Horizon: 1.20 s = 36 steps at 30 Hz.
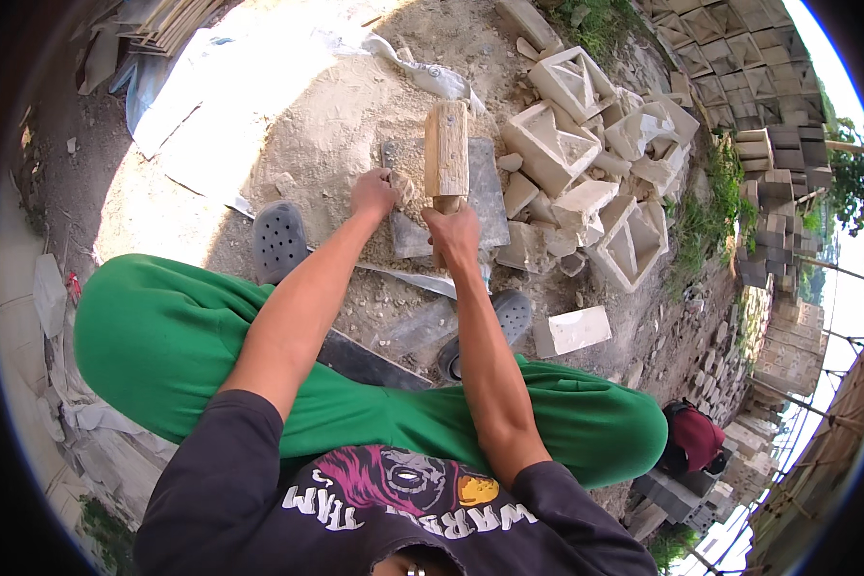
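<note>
My right hand (454, 232) is wrapped round the short handle of a wooden mallet (446, 152), whose thick, squared head stands out beyond my fist. The mallet is above a dark flat slab (491, 197) on the ground and hides part of it. At the slab's left edge, my left hand (373, 194) is closed on a tan, rough chunk (402, 188); its fingers are partly hidden. Pale crumbs and powder cover the slab's left part and the ground around it.
Broken pale moulded blocks (554, 146) lie heaped right of the slab. A single block (573, 332) sits near my right clog (509, 317); my left clog (279, 240) is left of the slab. Stacked blocks (782, 206) stand far right. A white sheet (187, 91) lies far left.
</note>
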Motion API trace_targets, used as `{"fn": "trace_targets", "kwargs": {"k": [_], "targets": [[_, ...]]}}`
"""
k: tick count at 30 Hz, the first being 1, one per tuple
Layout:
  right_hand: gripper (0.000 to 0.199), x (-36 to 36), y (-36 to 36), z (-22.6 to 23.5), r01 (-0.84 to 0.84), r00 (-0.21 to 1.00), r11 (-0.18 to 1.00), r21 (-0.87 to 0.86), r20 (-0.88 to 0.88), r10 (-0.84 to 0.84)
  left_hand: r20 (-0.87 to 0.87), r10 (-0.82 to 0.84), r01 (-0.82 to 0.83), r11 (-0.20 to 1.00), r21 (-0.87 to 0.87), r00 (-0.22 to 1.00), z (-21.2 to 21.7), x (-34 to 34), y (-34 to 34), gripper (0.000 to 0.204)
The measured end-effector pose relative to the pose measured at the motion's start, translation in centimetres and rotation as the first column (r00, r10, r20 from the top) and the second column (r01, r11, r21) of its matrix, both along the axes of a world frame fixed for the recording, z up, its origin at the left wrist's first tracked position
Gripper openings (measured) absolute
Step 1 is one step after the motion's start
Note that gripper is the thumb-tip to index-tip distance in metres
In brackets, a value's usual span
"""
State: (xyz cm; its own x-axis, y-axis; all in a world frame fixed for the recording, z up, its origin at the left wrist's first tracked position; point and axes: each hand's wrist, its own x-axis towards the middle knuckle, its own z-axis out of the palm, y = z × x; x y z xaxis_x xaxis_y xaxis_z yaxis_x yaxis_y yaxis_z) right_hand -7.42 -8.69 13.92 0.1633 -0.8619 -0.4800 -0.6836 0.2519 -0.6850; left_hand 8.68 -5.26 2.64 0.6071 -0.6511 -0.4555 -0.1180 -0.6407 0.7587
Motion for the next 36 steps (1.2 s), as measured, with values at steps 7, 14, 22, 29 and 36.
{"fn": "trace_targets", "kwargs": {"k": [7, 14, 22, 29, 36], "targets": [[0.037, -0.6, 2.0, -4.3, -0.058, 0.986, 0.998, -0.026, -0.157, 0.053, 0.023, 0.014, -0.016, 0.998, 0.061, 1.0, 1.5, -0.7, -0.6, 0.035], [0.03, -0.3, 0.3, 0.6, 0.077, 0.996, 0.992, 0.104, 0.039, -0.082, -0.023, 0.002, 0.002, 0.986, 0.169, 1.0, 4.0, -1.1, -1.8, 0.035], [0.028, 1.9, 3.4, -3.1, -0.058, 0.997, 0.997, -0.048, -0.062, 0.055, -0.031, -0.077, 0.082, 0.952, 0.294, 0.997, 2.4, 0.4, -4.0, 0.037], [0.027, 1.8, 0.9, 1.9, 0.234, 0.971, 0.966, 0.108, 0.019, -0.237, -0.063, -0.14, 0.153, 0.939, 0.308, 0.988, 3.8, 1.1, -3.1, 0.035], [0.027, -0.1, 1.1, -3.7, 0.063, 0.997, 0.987, 0.145, -0.057, -0.055, -0.144, -0.031, 0.046, 0.994, 0.102, 0.989, 2.7, 0.8, -1.5, 0.034]]}}
